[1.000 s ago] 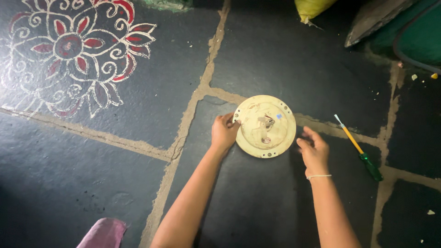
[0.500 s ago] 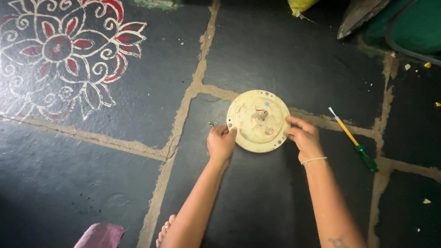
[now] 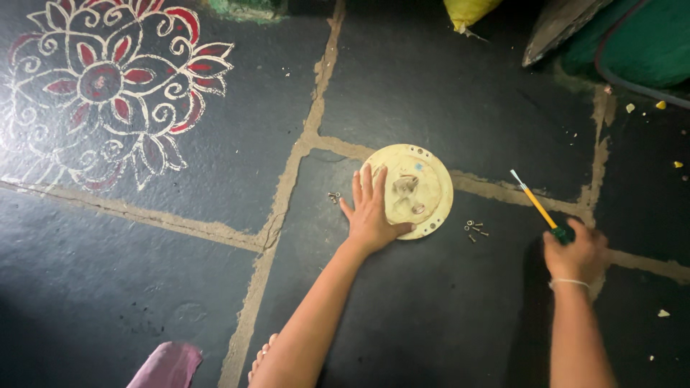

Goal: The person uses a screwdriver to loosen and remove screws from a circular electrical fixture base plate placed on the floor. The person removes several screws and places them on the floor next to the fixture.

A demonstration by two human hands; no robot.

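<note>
Left hand (image 3: 374, 212) lies flat, fingers spread, pressing the cream round plate (image 3: 413, 190) onto the stone floor (image 3: 445, 309). Right hand (image 3: 575, 255) sits at 3 o'clock of the plate, well apart, fingers curled round the green handle of the screwdriver (image 3: 540, 210); its long axis runs 10 to 4 o'clock, tip toward the plate. Loose screws (image 3: 474, 230) lie btwn plate & right hand, 2 or so more (image 3: 333, 196) just beside the left. Open floor toward 6 o'clock; floral floor drawing (image 3: 108, 86) far off at 10 o'clock.
</note>
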